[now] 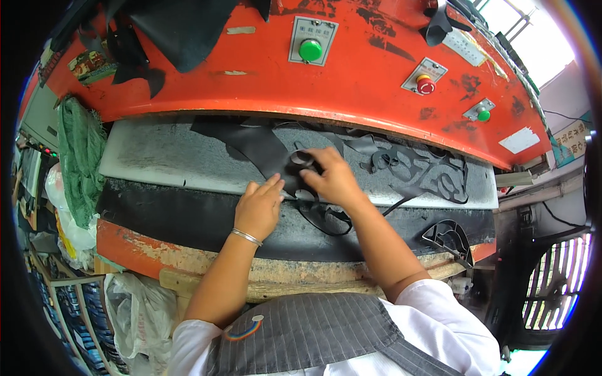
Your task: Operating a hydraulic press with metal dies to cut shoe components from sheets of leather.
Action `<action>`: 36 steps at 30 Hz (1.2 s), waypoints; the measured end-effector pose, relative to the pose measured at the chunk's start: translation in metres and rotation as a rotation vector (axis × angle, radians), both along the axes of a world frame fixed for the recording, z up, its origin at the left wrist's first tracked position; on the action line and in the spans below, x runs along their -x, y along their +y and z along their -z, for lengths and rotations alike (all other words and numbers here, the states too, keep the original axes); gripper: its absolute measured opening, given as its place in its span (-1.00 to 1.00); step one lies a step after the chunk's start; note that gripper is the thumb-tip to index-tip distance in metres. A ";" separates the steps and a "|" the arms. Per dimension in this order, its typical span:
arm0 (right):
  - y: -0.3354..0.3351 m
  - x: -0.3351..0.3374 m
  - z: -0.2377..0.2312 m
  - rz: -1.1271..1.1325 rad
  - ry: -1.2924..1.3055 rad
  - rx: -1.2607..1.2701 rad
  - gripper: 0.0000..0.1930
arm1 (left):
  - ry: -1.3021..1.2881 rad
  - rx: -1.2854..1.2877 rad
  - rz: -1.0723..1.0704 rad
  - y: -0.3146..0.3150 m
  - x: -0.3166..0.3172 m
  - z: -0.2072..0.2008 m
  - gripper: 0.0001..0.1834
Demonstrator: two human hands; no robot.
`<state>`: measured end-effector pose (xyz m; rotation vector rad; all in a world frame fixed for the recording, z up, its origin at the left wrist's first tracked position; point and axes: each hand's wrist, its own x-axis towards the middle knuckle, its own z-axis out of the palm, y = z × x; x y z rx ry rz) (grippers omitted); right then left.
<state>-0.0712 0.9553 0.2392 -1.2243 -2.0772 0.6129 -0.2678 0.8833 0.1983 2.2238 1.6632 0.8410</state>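
Between thumb and fingers, my right hand (333,178) grips a small metal-edged cutting die (302,158). The die stands on a black leather-like sheet (258,147), near its narrow end. My left hand (258,210) has its fingers stretched toward that end, tips touching the sheet's near edge. Both lie over a worn grey-white cutting board (169,153). Cut-out scraps of black material (433,172) spread to the right, and a looped scrap (323,218) hangs below my right hand. The die's lower edge is partly hidden by my fingers.
A red press beam (238,88) spans the far side, with green buttons (310,50) and a red stop button (426,84). Another cutting die (450,241) sits at the near right edge. A wooden rail (276,289) runs along the front; a green sack (81,156) stands left.
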 end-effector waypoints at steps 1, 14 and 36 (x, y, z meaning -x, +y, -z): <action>-0.001 0.008 0.005 -0.056 -0.021 0.041 -0.51 | -0.079 -0.076 -0.038 0.003 0.000 0.003 -0.63; -0.005 -0.014 0.031 -0.097 -0.166 -0.088 -0.38 | -0.127 -0.043 -0.303 0.022 0.003 -0.002 -0.78; 0.050 -0.278 -0.144 1.141 0.237 -0.858 -0.27 | -0.293 -0.742 0.059 0.051 -0.034 -0.200 -0.86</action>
